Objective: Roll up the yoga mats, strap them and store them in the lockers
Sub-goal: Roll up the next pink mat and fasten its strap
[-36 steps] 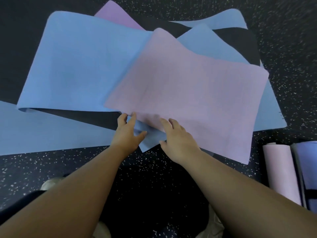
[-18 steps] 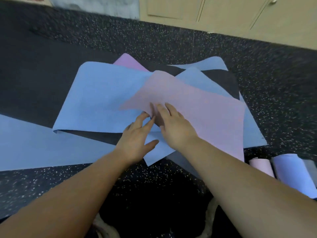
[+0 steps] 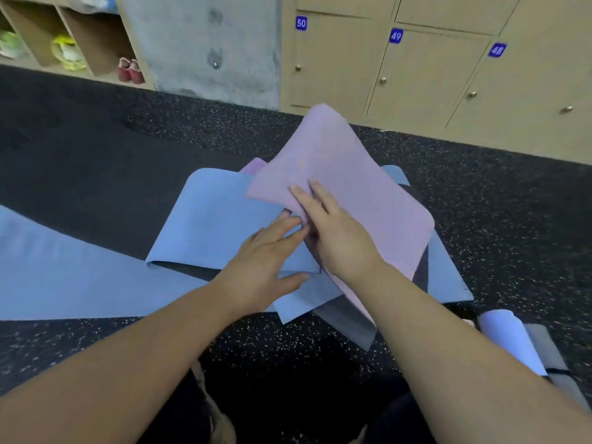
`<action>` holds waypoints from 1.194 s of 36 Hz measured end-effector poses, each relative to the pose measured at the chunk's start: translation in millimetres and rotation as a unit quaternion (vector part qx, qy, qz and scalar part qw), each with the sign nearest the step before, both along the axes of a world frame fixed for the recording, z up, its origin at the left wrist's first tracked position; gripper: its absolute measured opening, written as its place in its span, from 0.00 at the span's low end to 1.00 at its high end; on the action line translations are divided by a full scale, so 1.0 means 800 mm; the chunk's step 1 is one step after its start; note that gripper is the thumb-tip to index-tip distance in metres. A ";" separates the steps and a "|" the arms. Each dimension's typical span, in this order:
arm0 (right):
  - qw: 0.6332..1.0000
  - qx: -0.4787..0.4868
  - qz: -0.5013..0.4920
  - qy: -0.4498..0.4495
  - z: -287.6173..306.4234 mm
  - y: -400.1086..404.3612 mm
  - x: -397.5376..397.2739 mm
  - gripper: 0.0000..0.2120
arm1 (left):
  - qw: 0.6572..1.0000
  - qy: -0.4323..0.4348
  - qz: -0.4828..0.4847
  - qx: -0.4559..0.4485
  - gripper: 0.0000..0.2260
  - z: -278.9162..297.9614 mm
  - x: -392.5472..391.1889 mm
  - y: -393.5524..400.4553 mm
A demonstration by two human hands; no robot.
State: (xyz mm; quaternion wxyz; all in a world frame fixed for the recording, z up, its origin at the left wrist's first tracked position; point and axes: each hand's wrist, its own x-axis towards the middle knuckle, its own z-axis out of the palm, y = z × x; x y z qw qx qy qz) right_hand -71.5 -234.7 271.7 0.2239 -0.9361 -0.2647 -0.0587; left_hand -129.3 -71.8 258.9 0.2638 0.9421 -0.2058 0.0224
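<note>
A pile of unrolled yoga mats lies on the dark speckled floor. The pink mat [image 3: 346, 168] on top is lifted, its far end curling up toward the lockers [image 3: 416, 75]. My right hand [image 3: 336, 232] grips the pink mat's near left edge, fingers over the top. To its left, my left hand [image 3: 266, 261] rests flat on the folded blue mat [image 3: 208, 225], straight fingertips reaching the pink edge. A grey-backed mat corner [image 3: 349, 322] sticks out below my right wrist.
A long blue mat [image 3: 64, 277] stretches off to the left. Rolled mats, one pale blue [image 3: 509, 338] and one grey [image 3: 547, 350], lie at the right. Numbered locker doors are closed; a concrete pillar [image 3: 208, 43] and shoe cubbies [image 3: 64, 43] stand at the back left.
Both hands moved forward from the pink mat's near edge, and the pink mat went from lying flat to raised and curled. My view tilted up, bringing the lockers into sight.
</note>
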 end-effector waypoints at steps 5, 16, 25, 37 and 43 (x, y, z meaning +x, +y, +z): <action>0.997 0.001 0.009 -0.076 0.026 0.001 -0.016 0.29 | 0.998 -0.048 -0.003 -0.031 0.37 0.026 -0.023 -0.008; 0.977 0.053 -0.039 -0.203 0.015 -0.010 -0.022 0.15 | 0.973 -0.191 0.099 -0.087 0.11 0.032 -0.028 -0.032; 0.962 0.045 -0.080 -0.256 0.010 -0.006 -0.021 0.16 | 0.983 -0.037 0.177 -0.024 0.28 0.043 0.007 -0.039; 0.992 -0.116 -0.049 0.024 0.021 -0.070 -0.028 0.35 | 0.989 0.015 0.136 -0.060 0.19 0.016 0.027 -0.054; 0.976 -0.190 -0.097 0.042 0.032 -0.096 -0.037 0.40 | 0.993 -0.008 0.076 -0.084 0.23 0.014 0.020 -0.055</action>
